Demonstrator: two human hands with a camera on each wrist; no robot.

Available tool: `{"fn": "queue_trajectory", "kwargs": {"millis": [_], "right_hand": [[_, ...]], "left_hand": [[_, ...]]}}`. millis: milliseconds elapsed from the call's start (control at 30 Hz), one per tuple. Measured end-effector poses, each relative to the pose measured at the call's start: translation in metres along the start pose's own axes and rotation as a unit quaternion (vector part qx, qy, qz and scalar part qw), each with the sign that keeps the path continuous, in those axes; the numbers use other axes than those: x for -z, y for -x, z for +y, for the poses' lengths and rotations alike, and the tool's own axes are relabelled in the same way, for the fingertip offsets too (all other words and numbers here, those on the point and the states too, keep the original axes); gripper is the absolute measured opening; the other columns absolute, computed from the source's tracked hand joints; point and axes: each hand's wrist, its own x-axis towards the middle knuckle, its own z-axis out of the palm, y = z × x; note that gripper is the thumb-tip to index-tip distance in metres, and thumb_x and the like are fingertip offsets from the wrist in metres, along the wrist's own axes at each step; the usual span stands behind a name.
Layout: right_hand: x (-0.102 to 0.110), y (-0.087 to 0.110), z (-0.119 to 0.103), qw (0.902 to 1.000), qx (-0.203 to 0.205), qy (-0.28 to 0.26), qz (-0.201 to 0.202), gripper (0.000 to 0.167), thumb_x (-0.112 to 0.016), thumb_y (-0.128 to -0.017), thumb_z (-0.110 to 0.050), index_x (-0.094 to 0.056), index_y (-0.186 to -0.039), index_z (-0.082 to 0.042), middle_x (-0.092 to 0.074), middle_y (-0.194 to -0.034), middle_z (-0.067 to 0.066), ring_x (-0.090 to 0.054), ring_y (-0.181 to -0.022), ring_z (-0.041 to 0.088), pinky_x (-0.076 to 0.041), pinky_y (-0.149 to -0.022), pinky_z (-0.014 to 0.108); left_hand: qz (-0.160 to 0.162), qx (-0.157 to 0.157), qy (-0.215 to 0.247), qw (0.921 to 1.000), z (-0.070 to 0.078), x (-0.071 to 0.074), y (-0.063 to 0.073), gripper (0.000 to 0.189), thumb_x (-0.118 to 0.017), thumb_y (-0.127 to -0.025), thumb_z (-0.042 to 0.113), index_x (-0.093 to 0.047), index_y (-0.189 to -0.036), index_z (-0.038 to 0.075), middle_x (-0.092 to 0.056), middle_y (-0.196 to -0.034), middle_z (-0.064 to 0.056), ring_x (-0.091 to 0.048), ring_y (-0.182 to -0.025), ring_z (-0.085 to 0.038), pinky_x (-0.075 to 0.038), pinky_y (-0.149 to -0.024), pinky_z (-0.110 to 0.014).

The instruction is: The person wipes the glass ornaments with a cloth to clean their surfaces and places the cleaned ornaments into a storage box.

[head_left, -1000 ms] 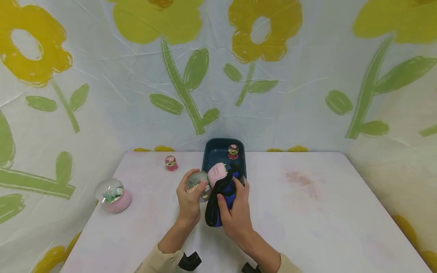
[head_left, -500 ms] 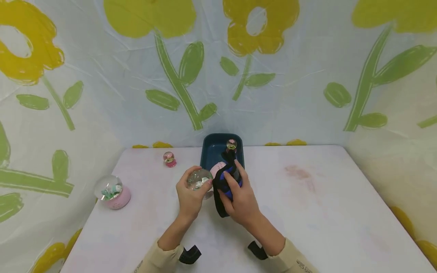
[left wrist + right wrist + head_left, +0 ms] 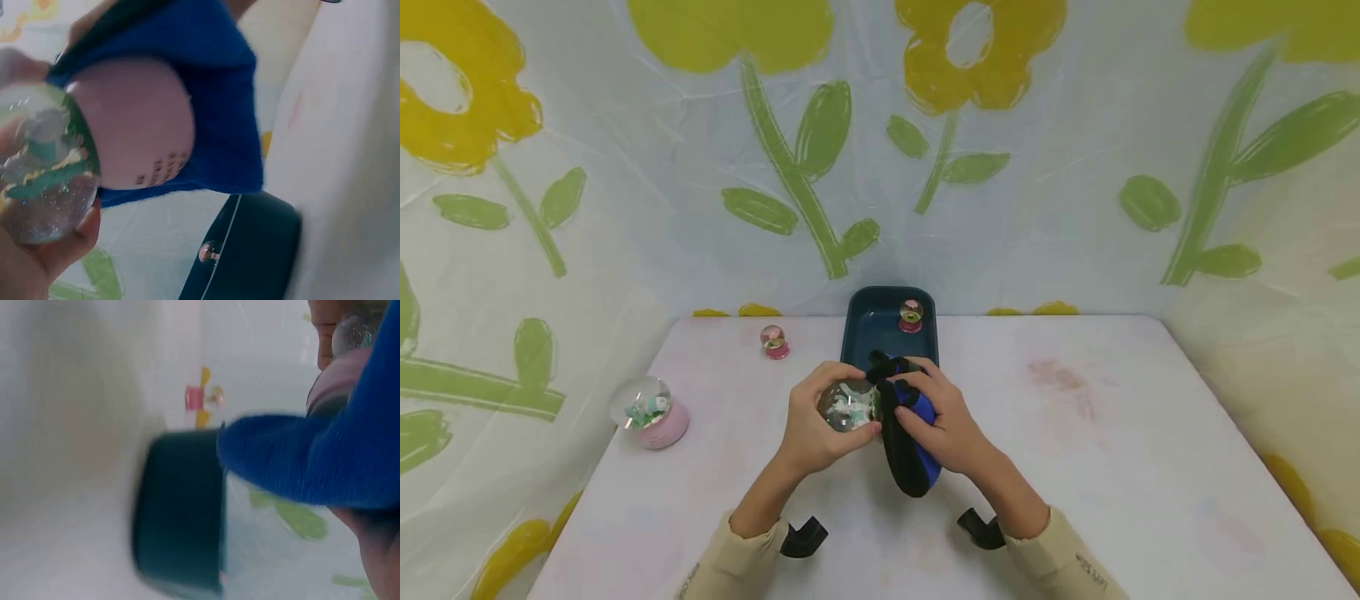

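Observation:
Above the middle of the table, my left hand (image 3: 808,427) grips a snow globe (image 3: 848,406) by its glass ball, the globe lying on its side. Its pink base (image 3: 134,125) with small lettering shows in the left wrist view. My right hand (image 3: 951,425) holds a blue cloth with black edging (image 3: 917,454) against that base. In the left wrist view the cloth (image 3: 228,119) wraps behind and over the base. From the head camera, the cloth hides the base. Some right fingers are hidden behind the cloth in the wrist views.
Beyond the hands stands a dark teal tray (image 3: 872,333) with a tiny pink-based snow globe (image 3: 911,316) in it. Another tiny snow globe (image 3: 774,342) stands left of the tray. A large pink-based snow globe (image 3: 651,414) sits tilted near the table's left edge. Flowered fabric hangs behind.
My right hand has shifted the cloth over the pink base, which was visible from the head view before. The left hand keeps its grip on the globe, now turned slightly.

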Motion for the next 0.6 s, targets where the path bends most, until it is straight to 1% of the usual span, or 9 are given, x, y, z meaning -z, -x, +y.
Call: {"fn": "queue_trajectory", "kwargs": {"millis": [100,200,267,300,367,400,433,500,600], "right_hand": [[-0.003,0.000,0.001,0.9975,-0.027,-0.065,-0.011,0.033,-0.059,-0.088,0.000,-0.059,-0.120,-0.009,-0.052,-0.131,0.014,-0.051,-0.116,0.027,-0.048,-0.093,0.041],[-0.002,0.002,0.002,0.9925,-0.052,-0.110,-0.014,0.030,-0.056,-0.091,-0.001,-0.057,-0.120,-0.006,-0.052,-0.130,0.014,-0.049,-0.115,0.025,-0.046,-0.093,0.037],[-0.004,0.002,0.002,0.9856,-0.071,-0.154,0.002,0.028,-0.053,-0.092,-0.001,-0.057,-0.120,-0.005,-0.053,-0.125,0.012,-0.049,-0.110,0.023,-0.047,-0.089,0.033],[-0.005,0.003,0.002,0.9812,-0.079,-0.175,0.017,0.027,-0.052,-0.093,-0.002,-0.056,-0.119,-0.005,-0.054,-0.121,0.011,-0.050,-0.106,0.022,-0.047,-0.085,0.032],[-0.009,0.003,0.000,0.9704,-0.095,-0.214,0.060,0.027,-0.049,-0.093,-0.003,-0.058,-0.118,-0.009,-0.056,-0.112,0.006,-0.051,-0.099,0.019,-0.048,-0.079,0.029],[-0.011,0.004,-0.001,0.9648,-0.101,-0.228,0.084,0.027,-0.047,-0.093,-0.003,-0.059,-0.117,-0.011,-0.056,-0.107,0.004,-0.050,-0.095,0.017,-0.048,-0.075,0.028],[-0.014,0.004,-0.002,0.9586,-0.107,-0.241,0.107,0.028,-0.046,-0.093,-0.004,-0.059,-0.115,-0.014,-0.056,-0.103,0.002,-0.050,-0.092,0.016,-0.048,-0.073,0.027],[-0.018,0.005,-0.004,0.9480,-0.119,-0.257,0.145,0.030,-0.043,-0.094,-0.005,-0.059,-0.115,-0.019,-0.056,-0.102,0.000,-0.050,-0.092,0.014,-0.048,-0.074,0.026],[-0.025,0.008,-0.008,0.9372,-0.129,-0.270,0.179,0.031,-0.040,-0.096,-0.008,-0.056,-0.117,-0.022,-0.055,-0.105,-0.001,-0.049,-0.096,0.015,-0.049,-0.077,0.027]], "left_hand": [[-0.032,0.001,0.048,0.9983,-0.004,0.008,-0.001,0.051,-0.084,-0.066,0.013,-0.063,-0.111,0.000,-0.063,-0.106,-0.013,-0.059,-0.093,-0.030,-0.055,-0.075,-0.037],[-0.039,0.020,0.115,0.9923,-0.012,0.008,-0.002,0.049,-0.084,-0.068,0.014,-0.062,-0.109,-0.004,-0.063,-0.103,-0.019,-0.060,-0.093,-0.027,-0.054,-0.076,-0.034],[-0.027,0.037,0.163,0.9856,-0.017,0.005,-0.001,0.049,-0.083,-0.069,0.014,-0.061,-0.107,-0.008,-0.063,-0.102,-0.024,-0.060,-0.093,-0.026,-0.054,-0.076,-0.031],[-0.017,0.043,0.177,0.9830,-0.019,0.003,0.000,0.049,-0.082,-0.070,0.014,-0.060,-0.107,-0.010,-0.063,-0.101,-0.026,-0.060,-0.094,-0.025,-0.054,-0.076,-0.030],[0.007,0.059,0.202,0.9777,-0.023,-0.003,0.002,0.048,-0.079,-0.071,0.014,-0.059,-0.107,-0.012,-0.063,-0.101,-0.026,-0.061,-0.095,-0.024,-0.054,-0.076,-0.030],[0.019,0.070,0.219,0.9730,-0.025,-0.006,0.003,0.047,-0.076,-0.071,0.012,-0.058,-0.107,-0.012,-0.063,-0.102,-0.025,-0.061,-0.094,-0.024,-0.054,-0.076,-0.030],[0.031,0.086,0.242,0.9660,-0.027,-0.009,0.004,0.044,-0.073,-0.072,0.011,-0.058,-0.108,-0.011,-0.063,-0.103,-0.023,-0.061,-0.095,-0.024,-0.054,-0.077,-0.030],[0.054,0.122,0.288,0.9484,-0.029,-0.015,0.007,0.039,-0.065,-0.075,0.009,-0.058,-0.110,-0.006,-0.064,-0.106,-0.017,-0.060,-0.096,-0.022,-0.053,-0.077,-0.028],[0.092,0.175,0.350,0.9158,-0.030,-0.023,0.013,0.036,-0.057,-0.078,0.009,-0.057,-0.113,0.005,-0.062,-0.109,-0.011,-0.058,-0.097,-0.021,-0.054,-0.077,-0.027]]}}
